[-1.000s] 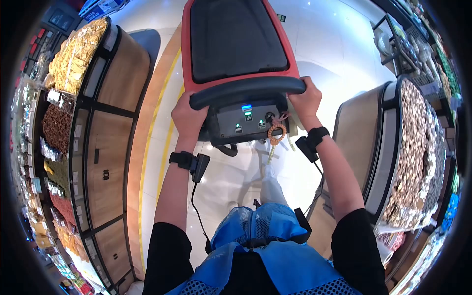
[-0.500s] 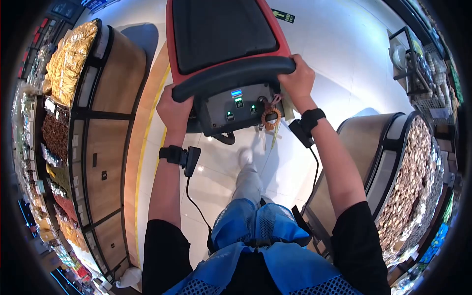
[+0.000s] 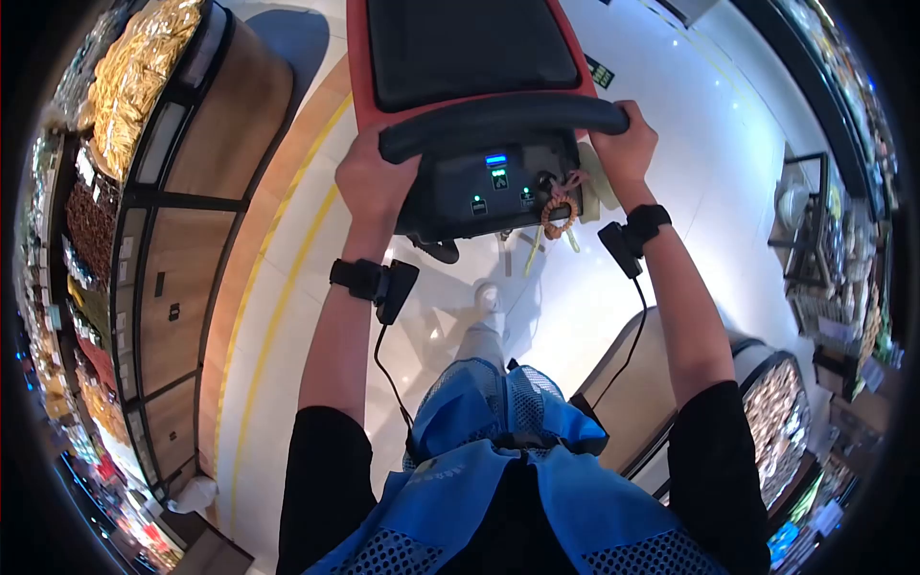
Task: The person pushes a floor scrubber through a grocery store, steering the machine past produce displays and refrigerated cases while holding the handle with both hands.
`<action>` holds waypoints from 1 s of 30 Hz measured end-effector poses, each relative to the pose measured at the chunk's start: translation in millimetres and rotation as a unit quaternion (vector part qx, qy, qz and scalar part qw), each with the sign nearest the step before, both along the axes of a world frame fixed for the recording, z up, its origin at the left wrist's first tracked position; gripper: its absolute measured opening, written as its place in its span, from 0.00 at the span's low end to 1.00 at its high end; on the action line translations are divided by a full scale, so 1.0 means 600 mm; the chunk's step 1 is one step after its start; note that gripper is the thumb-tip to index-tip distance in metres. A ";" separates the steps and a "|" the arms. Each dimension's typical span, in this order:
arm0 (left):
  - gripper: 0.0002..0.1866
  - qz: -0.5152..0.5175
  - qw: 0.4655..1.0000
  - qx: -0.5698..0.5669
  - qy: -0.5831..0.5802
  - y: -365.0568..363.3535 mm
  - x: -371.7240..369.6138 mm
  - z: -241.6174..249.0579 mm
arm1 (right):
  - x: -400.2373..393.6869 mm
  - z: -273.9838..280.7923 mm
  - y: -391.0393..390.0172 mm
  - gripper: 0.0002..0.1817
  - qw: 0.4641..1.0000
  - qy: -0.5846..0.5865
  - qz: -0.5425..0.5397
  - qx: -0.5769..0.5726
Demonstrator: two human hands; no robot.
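Both my hands hold the black handlebar (image 3: 503,114) of a walk-behind floor scrubber with a red body and dark top lid (image 3: 474,53). My left hand (image 3: 372,179) wraps round the bar's left end, and my right hand (image 3: 628,146) grips its right end. Between them, the control panel (image 3: 448,182) shows a lit blue display (image 3: 495,160) and green lights. A coiled orange key ring (image 3: 545,218) hangs at the panel's right side, with strips dangling below. Each wrist wears a black strap with a small cabled device.
On the left, a long wood-fronted counter (image 3: 182,259) carries bins of packaged and loose goods. A rounded display stand (image 3: 613,402) with loose goods is close by my right side. Shelves and baskets (image 3: 824,307) line the far right. Yellow lines (image 3: 278,287) mark the floor.
The right display stand has slid backward past me, and the exit floor sign has come nearer. In view, the scrubber and my hands sit slightly farther right. Both hands keep their grip.
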State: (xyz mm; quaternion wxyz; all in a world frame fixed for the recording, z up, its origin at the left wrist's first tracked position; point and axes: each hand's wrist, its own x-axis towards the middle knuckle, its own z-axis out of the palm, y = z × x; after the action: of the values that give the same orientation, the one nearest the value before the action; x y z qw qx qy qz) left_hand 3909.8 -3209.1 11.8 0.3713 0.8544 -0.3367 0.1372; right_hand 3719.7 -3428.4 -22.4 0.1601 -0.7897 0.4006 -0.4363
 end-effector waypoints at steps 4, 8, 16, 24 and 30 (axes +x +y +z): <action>0.21 0.008 1.000 0.006 -0.013 -0.065 0.018 -0.005 | 0.032 -0.001 -0.077 0.16 1.000 -0.003 0.020 -0.008; 0.21 0.005 0.999 0.001 -0.040 -0.137 0.056 -0.005 | 0.077 -0.002 -0.156 0.16 0.999 0.004 0.033 -0.011; 0.22 0.037 0.997 -0.005 -0.061 -0.260 0.112 -0.006 | 0.158 -0.001 -0.298 0.15 0.999 0.003 0.049 -0.019; 0.21 0.103 0.994 0.001 -0.028 -0.393 0.156 0.005 | 0.242 -0.001 -0.443 0.15 0.994 0.025 0.104 0.021; 0.19 0.154 0.988 0.021 -0.003 -0.491 0.194 -0.004 | 0.305 -0.006 -0.558 0.16 0.989 0.005 0.147 0.014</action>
State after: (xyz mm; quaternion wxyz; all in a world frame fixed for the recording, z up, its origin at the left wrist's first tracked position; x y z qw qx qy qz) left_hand 4026.1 -3503.5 9.3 0.3266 0.9032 -0.2050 0.1884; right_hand 3902.5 -3763.1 -26.0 0.2319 -0.8395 0.2873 -0.3985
